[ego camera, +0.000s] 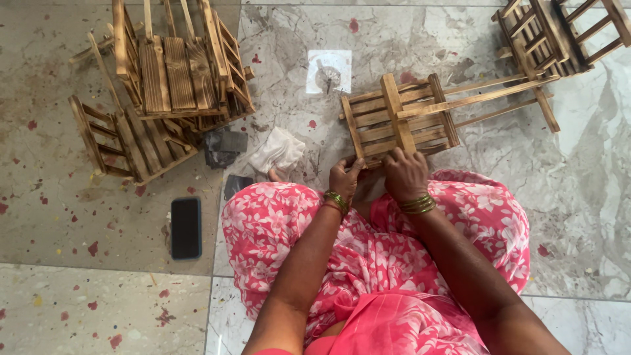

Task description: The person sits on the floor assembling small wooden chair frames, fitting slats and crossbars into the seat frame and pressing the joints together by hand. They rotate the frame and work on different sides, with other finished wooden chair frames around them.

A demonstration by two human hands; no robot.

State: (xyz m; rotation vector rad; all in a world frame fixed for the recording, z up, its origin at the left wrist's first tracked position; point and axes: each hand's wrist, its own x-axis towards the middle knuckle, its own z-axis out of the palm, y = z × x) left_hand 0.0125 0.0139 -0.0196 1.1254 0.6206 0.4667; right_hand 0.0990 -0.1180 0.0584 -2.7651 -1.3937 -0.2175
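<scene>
A small slatted wooden frame (397,118) with two long thin rails running to the right lies on the marble floor in front of my knees. My left hand (344,179) grips its near left corner. My right hand (405,172) presses on its near edge, fingers curled over the slats. Both wrists wear green and gold bangles. My lap is covered in pink flowered cloth (374,256).
Several charred-looking wooden pieces (174,66) are stacked at upper left, and another slatted wooden piece (559,29) sits at upper right. A white cloth (279,150), dark abrasive pads (223,146) and a black phone (186,227) lie to my left. A floor drain (328,72) is ahead.
</scene>
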